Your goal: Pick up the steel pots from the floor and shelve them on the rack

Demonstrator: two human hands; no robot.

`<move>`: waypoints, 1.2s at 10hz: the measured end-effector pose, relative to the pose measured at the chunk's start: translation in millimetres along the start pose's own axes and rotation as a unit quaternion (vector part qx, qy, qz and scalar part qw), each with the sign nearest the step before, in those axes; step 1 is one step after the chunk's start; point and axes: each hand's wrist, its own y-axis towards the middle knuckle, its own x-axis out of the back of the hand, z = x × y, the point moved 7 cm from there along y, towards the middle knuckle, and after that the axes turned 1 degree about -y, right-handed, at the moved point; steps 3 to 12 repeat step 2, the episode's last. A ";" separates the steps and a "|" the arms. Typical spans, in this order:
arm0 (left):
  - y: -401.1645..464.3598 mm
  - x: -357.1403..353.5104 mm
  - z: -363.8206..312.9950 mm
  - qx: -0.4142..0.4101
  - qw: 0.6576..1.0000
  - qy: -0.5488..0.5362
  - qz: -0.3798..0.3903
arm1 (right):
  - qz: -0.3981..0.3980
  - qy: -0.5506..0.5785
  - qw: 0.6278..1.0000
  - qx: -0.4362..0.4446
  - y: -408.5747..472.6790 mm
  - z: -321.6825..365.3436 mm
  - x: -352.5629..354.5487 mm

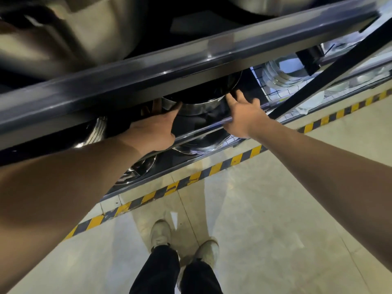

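My left hand (153, 129) and right hand (244, 114), fingers spread, flank the pot (199, 107) behind the rack (148, 81) shelf's front edge — steadying it, I judge.

Two bare forearms with no sleeves, watch or rings in sight, ending in the left hand (154, 132) and right hand (244, 115). Below, dark trousers (176, 272) (black or very dark navy) over pale off-white lace-up trainers (161, 234), slightly scuffed.
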 end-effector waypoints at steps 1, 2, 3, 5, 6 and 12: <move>-36.1 5.8 -9.8 -0.008 1.000 0.021 -0.013 | -0.012 -0.012 1.000 0.020 -40.9 5.1 4.3; -73.3 22.0 -12.8 0.002 0.999 0.020 -0.025 | -0.015 -0.029 0.999 0.043 -81.5 21.0 15.6; -73.3 22.0 -12.8 0.002 0.999 0.020 -0.025 | -0.015 -0.029 0.999 0.043 -81.5 21.0 15.6; -73.3 22.0 -12.8 0.002 0.999 0.020 -0.025 | -0.015 -0.029 0.999 0.043 -81.5 21.0 15.6; -73.3 22.0 -12.8 0.002 0.999 0.020 -0.025 | -0.015 -0.029 0.999 0.043 -81.5 21.0 15.6; -73.3 22.0 -12.8 0.002 0.999 0.020 -0.025 | -0.015 -0.029 0.999 0.043 -81.5 21.0 15.6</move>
